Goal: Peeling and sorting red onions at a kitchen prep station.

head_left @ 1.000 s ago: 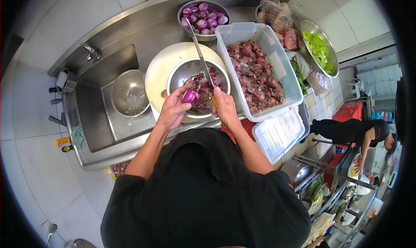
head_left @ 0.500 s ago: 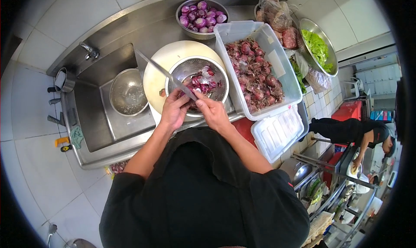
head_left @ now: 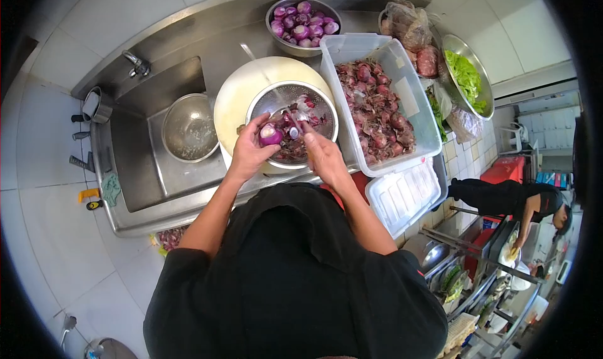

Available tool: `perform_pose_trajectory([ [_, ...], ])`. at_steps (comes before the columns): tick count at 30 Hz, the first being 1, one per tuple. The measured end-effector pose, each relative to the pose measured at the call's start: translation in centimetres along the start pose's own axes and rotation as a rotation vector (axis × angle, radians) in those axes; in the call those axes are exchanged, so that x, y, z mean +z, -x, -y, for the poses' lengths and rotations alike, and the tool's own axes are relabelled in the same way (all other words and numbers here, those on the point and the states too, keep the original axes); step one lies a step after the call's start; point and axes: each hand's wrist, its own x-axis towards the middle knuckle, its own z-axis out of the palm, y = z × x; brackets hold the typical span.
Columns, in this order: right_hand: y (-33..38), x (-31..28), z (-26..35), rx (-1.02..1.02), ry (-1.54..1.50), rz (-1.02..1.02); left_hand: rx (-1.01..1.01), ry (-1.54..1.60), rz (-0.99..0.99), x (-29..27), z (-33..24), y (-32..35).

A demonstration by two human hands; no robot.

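Peeling onion point(head_left: 271, 134) over colander point(head_left: 320, 105)

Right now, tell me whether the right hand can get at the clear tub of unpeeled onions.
Probably yes. The right hand holds a knife over the colander, and the clear tub stands open right beside it, with nothing between.

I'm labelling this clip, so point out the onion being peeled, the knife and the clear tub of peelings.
onion point(head_left: 271, 134), head view, purple side.
knife point(head_left: 279, 100), head view, blade.
clear tub point(head_left: 419, 123), head view, right wall.
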Motion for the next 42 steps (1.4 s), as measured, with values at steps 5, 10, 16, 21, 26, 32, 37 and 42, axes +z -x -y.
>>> perform_pose_trajectory([
  [5, 0.3, 1.3, 0.1, -0.185, 0.098, 0.114, 0.080, -0.161, -0.034, 0.6, 1.0, 0.1],
  [10, 0.3, 1.8, -0.2, -0.262, 0.164, 0.017, 0.089, -0.162, -0.033, 0.8, 0.4, 0.3],
  [16, -0.4, 1.5, -0.4, 0.049, -0.026, -0.028, 0.213, -0.073, -0.001, 0.8, 0.3, 0.8],
  [21, -0.1, -0.2, -1.1, 0.188, -0.120, -0.088, 0.167, 0.006, -0.133, 0.3, -1.0, -0.5],
  [26, 1.7, -0.9, -0.8, 0.092, -0.159, -0.075, 0.166, -0.108, -0.254, -1.1, -1.0, -3.9],
  [32, 2.3, -2.0, -2.8, 0.090, -0.210, -0.070, 0.004, -0.180, -0.348, -2.7, -1.9, -12.5],
  [37, 3.0, -2.9, -3.7, 0.073, -0.123, -0.090, -0.062, -0.373, -0.303, -3.0, -2.8, -23.6],
  [42, 3.6, -3.3, -3.9, 0.095, -0.034, -0.047, -0.058, -0.304, -0.190, -2.7, -3.7, -32.2],
])
